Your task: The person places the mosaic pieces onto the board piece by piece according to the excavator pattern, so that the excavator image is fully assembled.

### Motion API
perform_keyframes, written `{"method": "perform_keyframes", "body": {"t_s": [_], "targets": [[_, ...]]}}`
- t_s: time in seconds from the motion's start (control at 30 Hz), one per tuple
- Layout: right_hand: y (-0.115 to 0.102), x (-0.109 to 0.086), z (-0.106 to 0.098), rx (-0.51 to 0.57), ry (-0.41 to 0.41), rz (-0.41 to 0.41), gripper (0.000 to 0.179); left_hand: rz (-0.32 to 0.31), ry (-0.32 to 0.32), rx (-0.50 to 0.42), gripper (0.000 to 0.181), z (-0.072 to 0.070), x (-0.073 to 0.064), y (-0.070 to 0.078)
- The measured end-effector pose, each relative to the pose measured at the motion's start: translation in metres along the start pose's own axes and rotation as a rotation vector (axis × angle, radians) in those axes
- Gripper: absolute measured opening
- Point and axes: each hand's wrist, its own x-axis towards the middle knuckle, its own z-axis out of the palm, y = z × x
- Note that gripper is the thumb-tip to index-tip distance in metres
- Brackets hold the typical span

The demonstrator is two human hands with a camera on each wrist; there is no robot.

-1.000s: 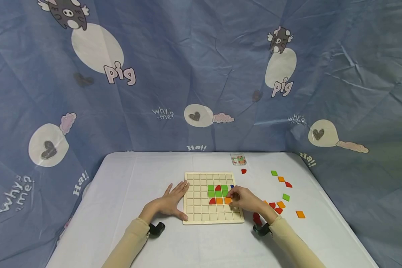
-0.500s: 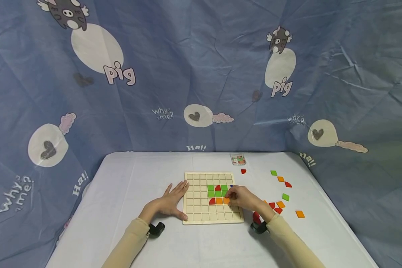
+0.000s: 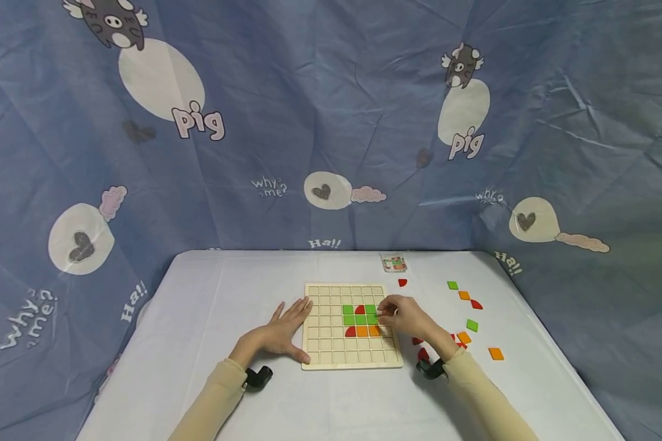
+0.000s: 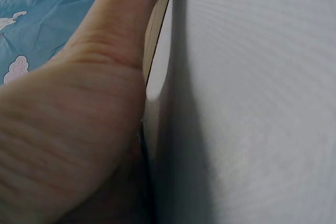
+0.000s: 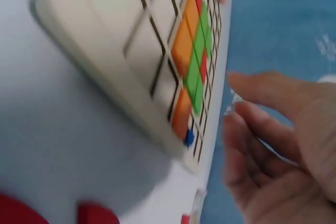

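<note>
My left hand (image 3: 284, 327) lies spread along the left edge of a pale wooden grid board (image 3: 325, 349), its fingertips and thumb on the rim. Near the board's right side hovers my right hand (image 3: 408, 318), fingers loosely bent. In the right wrist view its thumb and fingertips (image 5: 239, 80) are parted with nothing between them. Set in the grid are several green square tiles (image 3: 360, 320), orange square tiles (image 3: 362, 331) and red quarter-round tiles (image 3: 351, 332). The right wrist view also shows an orange tile (image 5: 182, 114) and a small blue piece (image 5: 189, 137) near the board's edge.
Loose tiles lie on the white table (image 3: 243, 275) to the right, among them a green square (image 3: 472, 325), an orange square (image 3: 496, 353) and a red quarter-round (image 3: 477, 304). A small printed card (image 3: 394, 263) lies near the far edge. A blue printed curtain (image 3: 331, 122) hangs behind.
My right hand has lifted off the tiles at the board's right side and moved slightly right and farther from me. The left hand has stayed in place.
</note>
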Motion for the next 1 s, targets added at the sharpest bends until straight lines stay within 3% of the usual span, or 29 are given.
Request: {"method": "perform_keyframes", "body": {"t_s": [0.17, 0.33, 0.5, 0.7, 1.0], "targets": [[0.020, 0.014, -0.018, 0.026, 0.222, 0.148, 0.019, -0.007, -0.001, 0.004, 0.131, 0.000, 0.001, 0.000], [0.046, 0.027, -0.027, 0.023, 0.332, 0.285, 0.027, -0.011, -0.011, 0.007, 0.133, 0.000, 0.001, 0.000], [0.060, 0.038, -0.026, 0.025, 0.360, 0.391, 0.031, -0.017, -0.012, 0.011, 0.133, -0.001, 0.000, 0.000], [0.069, 0.048, -0.021, 0.009, 0.340, 0.468, 0.031, -0.018, -0.019, 0.013, 0.133, 0.001, -0.001, -0.002], [0.072, 0.053, -0.021, -0.019, 0.347, 0.451, 0.020, -0.022, -0.023, 0.024, 0.133, 0.002, 0.001, -0.002]]}}
